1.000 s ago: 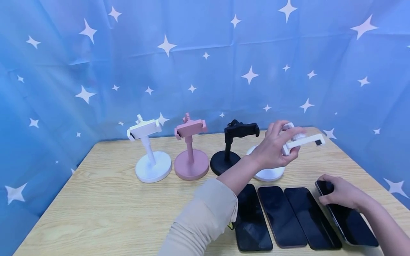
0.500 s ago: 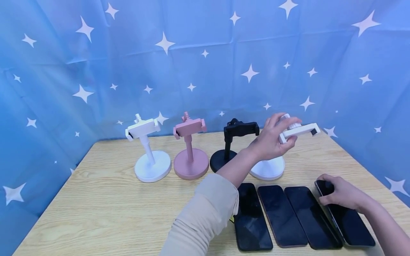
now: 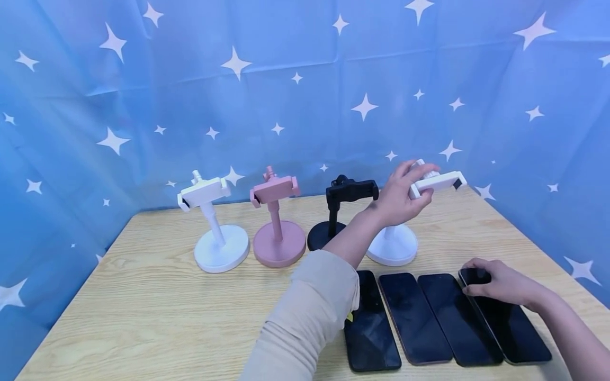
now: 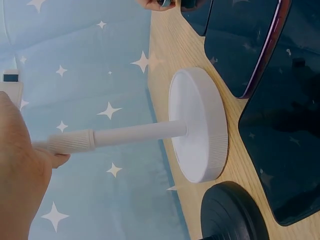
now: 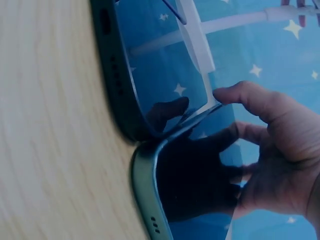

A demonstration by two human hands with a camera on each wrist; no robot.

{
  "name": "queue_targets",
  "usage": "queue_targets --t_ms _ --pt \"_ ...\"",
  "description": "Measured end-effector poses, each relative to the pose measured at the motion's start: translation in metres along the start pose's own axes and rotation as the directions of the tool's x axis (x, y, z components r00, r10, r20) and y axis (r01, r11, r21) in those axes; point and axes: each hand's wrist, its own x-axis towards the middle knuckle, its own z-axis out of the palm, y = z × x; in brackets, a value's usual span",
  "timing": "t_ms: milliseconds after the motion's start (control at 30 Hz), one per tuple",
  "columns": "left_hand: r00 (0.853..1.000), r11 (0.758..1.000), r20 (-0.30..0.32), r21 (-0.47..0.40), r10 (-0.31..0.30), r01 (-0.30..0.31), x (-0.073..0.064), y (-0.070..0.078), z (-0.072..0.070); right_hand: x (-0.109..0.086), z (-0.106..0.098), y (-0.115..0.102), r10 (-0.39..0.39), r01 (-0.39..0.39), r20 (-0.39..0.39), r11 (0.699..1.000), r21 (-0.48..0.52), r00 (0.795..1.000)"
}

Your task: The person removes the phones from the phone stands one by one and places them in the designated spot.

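My left hand grips the clamp head of the rightmost white phone stand, whose round base is on the table. In the left wrist view its white post runs from the base to the hand. My right hand holds the far end of the rightmost smartphone, thumb on the left edge and fingers bent over the far end. This phone lies black screen up, its left edge against the neighbouring phone. The right wrist view shows the thumb at the seam between both phones.
Left of the held stand are a black phone stand, a pink one and another white one. Two more phones, one beside the other, continue the row leftward. A blue star-patterned curtain hangs behind the table.
My right hand has brought the rightmost phone left against its neighbour; the gap between them has closed. My left hand has turned the white clamp head slightly and shifted left.
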Motion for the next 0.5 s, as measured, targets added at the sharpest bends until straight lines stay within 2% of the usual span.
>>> queue_targets --t_ms 500 --pt "0.999 0.998 0.022 -0.044 -0.049 0.05 0.0009 0.0008 -0.0011 0.0044 0.0022 0.0032 -0.043 0.042 -0.023 0.997 -0.062 0.999"
